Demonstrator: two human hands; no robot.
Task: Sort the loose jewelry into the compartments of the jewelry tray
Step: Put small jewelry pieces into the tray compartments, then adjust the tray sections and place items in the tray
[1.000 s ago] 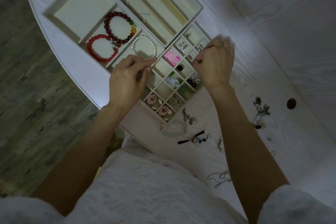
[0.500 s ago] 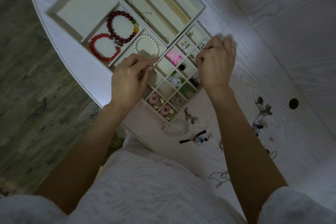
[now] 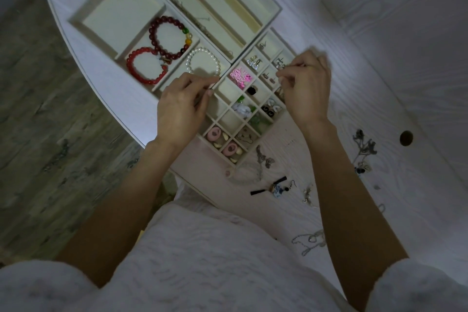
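A person is sorting jewelry at a white table (image 3: 379, 33), both hands working over the jewelry tray (image 3: 272, 11). The left hand (image 3: 181, 106) is hovering with fingertips pinched by the pearl bracelet (image 3: 202, 62); whether it holds anything cannot be told. The right hand (image 3: 307, 86) is pinching something small over the far-right earring cells. Judged best: lowering the piece fully into one cell before letting go. Loose chains (image 3: 307, 242) are waiting nearby. No writing is legible.

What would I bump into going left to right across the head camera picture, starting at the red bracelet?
Red bracelet → pearl bracelet → pink jewelry piece → right hand → round hole in the table.
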